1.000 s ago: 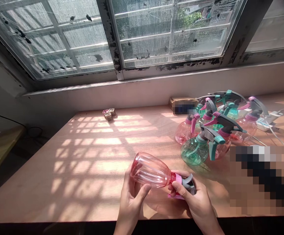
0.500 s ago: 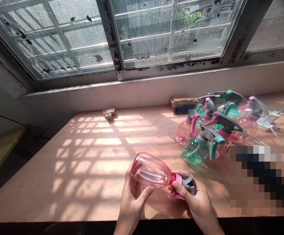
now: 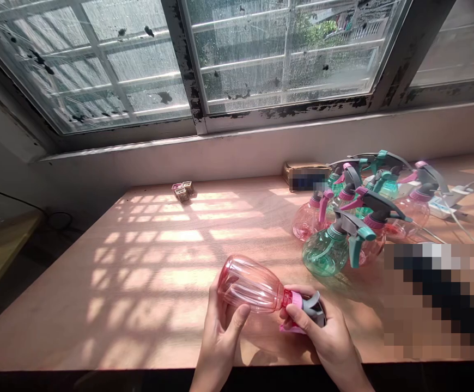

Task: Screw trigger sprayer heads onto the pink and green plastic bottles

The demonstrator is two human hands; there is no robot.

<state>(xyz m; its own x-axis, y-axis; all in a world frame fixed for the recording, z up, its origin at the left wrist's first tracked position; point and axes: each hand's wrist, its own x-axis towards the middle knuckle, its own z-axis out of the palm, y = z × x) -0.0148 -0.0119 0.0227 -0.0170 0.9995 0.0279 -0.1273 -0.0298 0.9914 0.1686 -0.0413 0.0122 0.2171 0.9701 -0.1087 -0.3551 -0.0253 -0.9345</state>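
Note:
I hold a clear pink spray bottle (image 3: 251, 286) on its side above the wooden table (image 3: 151, 272), base pointing left. My left hand (image 3: 220, 326) wraps the bottle's body from below, thumb pressed on its side. My right hand (image 3: 327, 337) grips the grey and pink spray head (image 3: 308, 310) at the neck, fingers curled round it.
A cluster of several pink and green spray bottles (image 3: 359, 218) stands at the right. Behind them are a small cardboard box (image 3: 302, 173) and a white power strip (image 3: 441, 204) with cables. Small blocks (image 3: 182, 189) lie near the wall. A blurred patch covers the right front.
The bottle has shifted very slightly in my hands and my left thumb has slid a little along its side. Nothing else has moved.

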